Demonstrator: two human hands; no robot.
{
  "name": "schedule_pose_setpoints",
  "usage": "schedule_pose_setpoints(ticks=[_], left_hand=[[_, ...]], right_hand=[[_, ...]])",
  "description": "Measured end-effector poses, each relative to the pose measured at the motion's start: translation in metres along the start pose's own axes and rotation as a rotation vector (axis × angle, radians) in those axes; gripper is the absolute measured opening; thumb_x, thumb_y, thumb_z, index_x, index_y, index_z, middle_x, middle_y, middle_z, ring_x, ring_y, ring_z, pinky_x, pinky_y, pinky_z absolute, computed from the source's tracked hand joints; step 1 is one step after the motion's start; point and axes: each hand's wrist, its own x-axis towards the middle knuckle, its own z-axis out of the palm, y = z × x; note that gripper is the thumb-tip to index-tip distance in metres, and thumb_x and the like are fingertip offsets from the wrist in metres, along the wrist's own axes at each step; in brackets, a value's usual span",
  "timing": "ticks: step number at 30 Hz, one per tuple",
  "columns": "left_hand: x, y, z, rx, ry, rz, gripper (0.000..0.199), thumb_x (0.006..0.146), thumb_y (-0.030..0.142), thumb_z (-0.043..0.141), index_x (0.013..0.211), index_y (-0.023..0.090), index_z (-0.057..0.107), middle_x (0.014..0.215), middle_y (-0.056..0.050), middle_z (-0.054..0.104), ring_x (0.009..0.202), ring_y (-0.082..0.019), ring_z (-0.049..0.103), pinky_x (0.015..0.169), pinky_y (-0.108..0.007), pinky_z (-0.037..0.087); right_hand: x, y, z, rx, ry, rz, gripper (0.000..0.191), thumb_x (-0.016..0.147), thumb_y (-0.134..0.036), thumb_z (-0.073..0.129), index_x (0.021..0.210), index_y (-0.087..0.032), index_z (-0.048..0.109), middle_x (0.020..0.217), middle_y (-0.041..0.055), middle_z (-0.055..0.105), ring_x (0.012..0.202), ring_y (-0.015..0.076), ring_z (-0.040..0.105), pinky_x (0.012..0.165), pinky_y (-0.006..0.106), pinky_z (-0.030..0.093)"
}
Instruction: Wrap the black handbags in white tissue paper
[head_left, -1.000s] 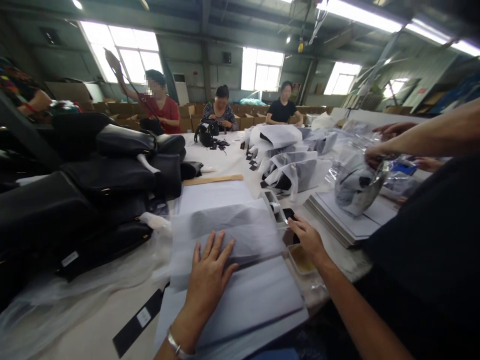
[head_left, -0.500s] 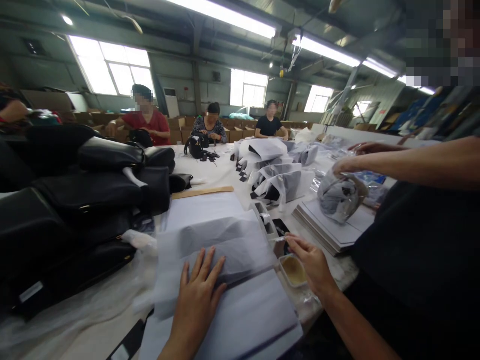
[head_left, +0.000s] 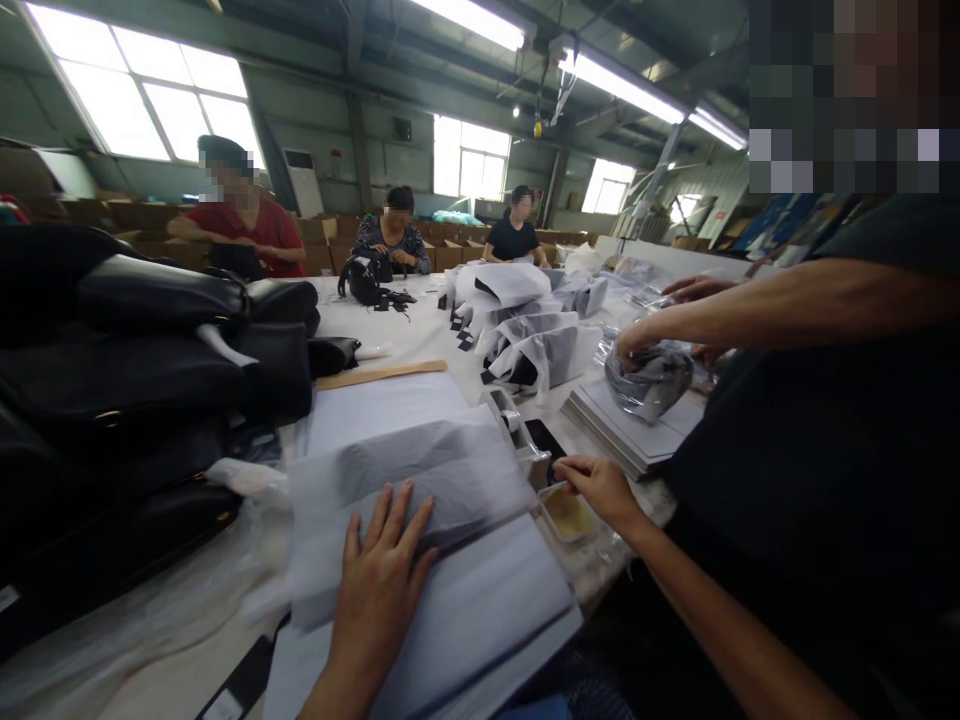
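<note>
My left hand (head_left: 384, 575) lies flat, fingers spread, on thin white tissue paper (head_left: 450, 450). Something flat and dark shows through the paper. Beneath it is a stack of large white sheets (head_left: 495, 590). Out to the right, my right hand (head_left: 604, 490) has its fingertips pinched together; whatever they hold is too small to make out. Just below those fingertips stands a small square tub (head_left: 568, 514) with a yellowish substance inside. A pale divided tray (head_left: 517, 430) with small items sits behind the tub, beside a flat black object (head_left: 543, 438).
Black bags (head_left: 165, 370) are heaped on the left. Tissue-wrapped bundles (head_left: 525, 330) lie farther back. At right, a co-worker's arm (head_left: 750, 305) reaches over a plastic-wrapped item (head_left: 649, 380) on stacked boards (head_left: 607, 435). More people sit across the table.
My right hand has moved slightly away from the tray, toward the tub's rim. My left hand stays flat on the paper. The whole view has shifted to the right.
</note>
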Motion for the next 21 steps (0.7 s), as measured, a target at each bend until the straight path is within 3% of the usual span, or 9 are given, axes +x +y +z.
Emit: schedule_pose_setpoints(ticks=[4, 9, 13, 17, 21], left_hand=[[0.0, 0.0, 0.001, 0.0, 0.001, -0.009, 0.05, 0.093, 0.027, 0.053, 0.142, 0.029, 0.048, 0.156, -0.007, 0.036, 0.144, -0.034, 0.034, 0.109, -0.062, 0.034], [-0.001, -0.002, 0.001, 0.013, -0.01, 0.008, 0.051, 0.093, 0.029, 0.054, 0.143, 0.03, 0.047, 0.156, -0.006, 0.035, 0.143, -0.034, 0.034, 0.108, -0.062, 0.036], [0.001, -0.001, -0.004, 0.024, -0.024, -0.006, 0.05, 0.093, 0.029, 0.055, 0.142, 0.029, 0.048, 0.156, -0.006, 0.036, 0.143, -0.033, 0.034, 0.108, -0.062, 0.036], [0.002, 0.002, -0.01, 0.024, -0.051, -0.028, 0.051, 0.092, 0.027, 0.057, 0.142, 0.028, 0.049, 0.155, -0.006, 0.037, 0.143, -0.033, 0.035, 0.109, -0.061, 0.035], [0.002, 0.002, -0.012, 0.001, -0.049, -0.029, 0.051, 0.092, 0.027, 0.057, 0.143, 0.029, 0.048, 0.156, -0.006, 0.036, 0.143, -0.033, 0.034, 0.11, -0.061, 0.035]], right_hand=[[-0.001, -0.002, -0.001, -0.074, -0.023, -0.018, 0.032, 0.071, -0.047, 0.069, 0.078, -0.017, 0.076, 0.064, 0.0036, 0.072, 0.055, 0.0166, 0.064, 0.058, 0.028, 0.052], [-0.004, 0.004, 0.003, -0.07, -0.046, 0.015, 0.04, 0.072, -0.055, 0.065, 0.079, -0.016, 0.075, 0.074, 0.0078, 0.075, 0.06, 0.0188, 0.067, 0.058, 0.03, 0.053], [-0.004, 0.004, 0.003, -0.155, 0.016, -0.03, 0.032, 0.074, -0.049, 0.065, 0.076, -0.019, 0.075, 0.061, 0.0033, 0.07, 0.059, 0.019, 0.064, 0.061, 0.03, 0.05], [-0.004, -0.002, 0.002, -0.2, 0.053, -0.055, 0.025, 0.073, -0.045, 0.066, 0.075, -0.021, 0.075, 0.063, 0.0023, 0.07, 0.062, 0.019, 0.064, 0.064, 0.03, 0.049], [-0.001, 0.002, 0.004, -0.142, 0.002, 0.006, 0.036, 0.071, -0.053, 0.067, 0.074, -0.018, 0.074, 0.066, 0.0056, 0.073, 0.059, 0.0186, 0.066, 0.059, 0.029, 0.052]])
